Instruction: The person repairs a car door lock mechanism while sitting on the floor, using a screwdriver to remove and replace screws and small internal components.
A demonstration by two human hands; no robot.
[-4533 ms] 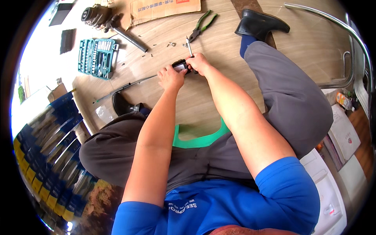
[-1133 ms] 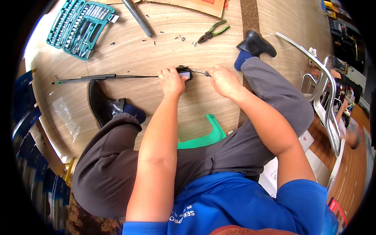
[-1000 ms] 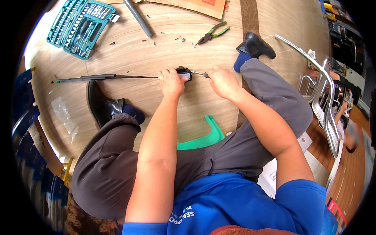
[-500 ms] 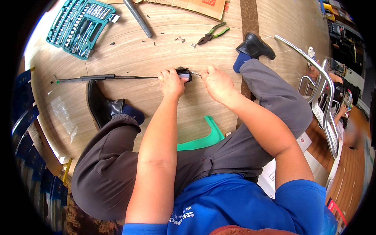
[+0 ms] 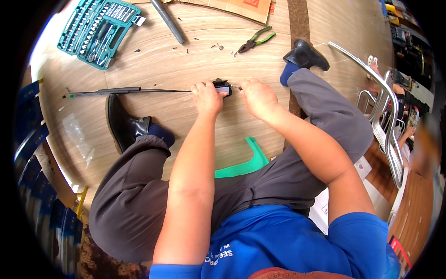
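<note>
My left hand (image 5: pixel 207 96) is closed on a small black boxy part (image 5: pixel 223 88), its fingers over the left end and thumb along the near side. From that part a pair of thin black cables (image 5: pixel 174 91) runs left, through a black sleeve (image 5: pixel 120 91), to a green tip. At the part's right side, my right hand (image 5: pixel 260 96) pinches a thin metal-shafted tool (image 5: pixel 237 87). Its shaft points into or against the part; the grip is hidden in my fingers, so the exact kind cannot be told.
A teal socket set case (image 5: pixel 100 35) lies far left, a grey tube (image 5: pixel 167 21) and cardboard (image 5: pixel 227 9) beside it. Green-handled pliers (image 5: pixel 257 39) and several small screws (image 5: pixel 219 47) lie ahead. A green curved piece (image 5: pixel 246 165) is near my lap; chrome tubing (image 5: pixel 388 102) stands right.
The whole view has shifted slightly. My right hand has turned a little and sits about the same distance from the black part, which stays in my left hand.
</note>
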